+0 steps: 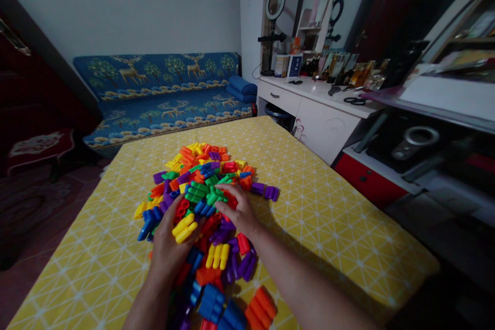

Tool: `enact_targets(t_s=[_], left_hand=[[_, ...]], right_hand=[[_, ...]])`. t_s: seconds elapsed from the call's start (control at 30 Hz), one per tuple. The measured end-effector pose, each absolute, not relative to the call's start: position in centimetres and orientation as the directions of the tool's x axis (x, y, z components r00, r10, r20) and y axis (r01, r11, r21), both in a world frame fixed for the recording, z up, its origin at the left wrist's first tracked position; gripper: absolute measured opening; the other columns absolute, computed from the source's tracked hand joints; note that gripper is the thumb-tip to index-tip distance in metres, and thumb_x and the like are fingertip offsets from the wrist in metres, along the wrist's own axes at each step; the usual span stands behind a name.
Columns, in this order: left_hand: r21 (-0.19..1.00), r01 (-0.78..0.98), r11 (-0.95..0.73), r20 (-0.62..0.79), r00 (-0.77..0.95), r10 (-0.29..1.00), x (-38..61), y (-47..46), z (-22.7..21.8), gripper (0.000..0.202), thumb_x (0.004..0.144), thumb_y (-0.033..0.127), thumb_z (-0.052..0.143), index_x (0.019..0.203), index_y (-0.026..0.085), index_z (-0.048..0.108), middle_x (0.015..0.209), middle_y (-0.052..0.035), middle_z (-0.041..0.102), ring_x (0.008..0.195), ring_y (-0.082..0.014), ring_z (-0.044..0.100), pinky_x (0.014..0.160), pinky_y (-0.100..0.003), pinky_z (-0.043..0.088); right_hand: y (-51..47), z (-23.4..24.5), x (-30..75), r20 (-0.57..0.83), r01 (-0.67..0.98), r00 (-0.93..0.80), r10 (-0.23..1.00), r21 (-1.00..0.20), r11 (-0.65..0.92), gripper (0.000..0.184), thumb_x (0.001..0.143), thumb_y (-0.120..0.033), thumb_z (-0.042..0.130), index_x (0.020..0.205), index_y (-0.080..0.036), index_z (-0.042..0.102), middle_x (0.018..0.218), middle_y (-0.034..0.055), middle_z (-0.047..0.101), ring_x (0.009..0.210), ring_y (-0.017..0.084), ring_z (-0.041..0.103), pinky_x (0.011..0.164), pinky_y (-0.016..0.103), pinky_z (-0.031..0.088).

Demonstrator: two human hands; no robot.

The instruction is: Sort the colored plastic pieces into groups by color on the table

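Note:
A heap of coloured plastic building pieces in yellow, orange, green, blue, purple and red lies on a table with a yellow patterned cloth. My left hand is curled around a yellow piece near the heap's middle. My right hand rests palm down on the heap, its fingertips pinching toward a green piece. More pieces lie close to my forearms at the near edge.
A blue patterned sofa stands beyond the table. To the right is a white dresser crowded with bottles, scissors and a ring light. A red cabinet and dark shelves sit at the far right.

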State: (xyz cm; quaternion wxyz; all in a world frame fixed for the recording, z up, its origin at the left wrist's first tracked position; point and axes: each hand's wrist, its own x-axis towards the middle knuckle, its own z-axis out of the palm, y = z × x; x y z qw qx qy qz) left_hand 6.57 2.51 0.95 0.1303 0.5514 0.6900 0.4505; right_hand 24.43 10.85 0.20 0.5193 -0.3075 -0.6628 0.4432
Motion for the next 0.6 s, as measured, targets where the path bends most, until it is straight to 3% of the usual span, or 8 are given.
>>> enact_targets(t_s=[0.6], left_hand=[[0.772,0.635,-0.011,0.307,-0.357,0.882,6.58,2.45,1.06,0.074,0.077,0.048,0.071,0.143,0.025,0.046,0.133,-0.0108,0.062,0.12,-0.0323,0.061,0.101,-0.047,0.051]], right_hand=[[10.78,0.49,24.45,0.414,-0.051,-0.271,0.869,-0.908,0.417,0.037,0.082,-0.04,0.071,0.117,-0.028,0.068,0.116,0.0035,0.065,0.112,0.021,0.059,0.101,0.036,0.044]])
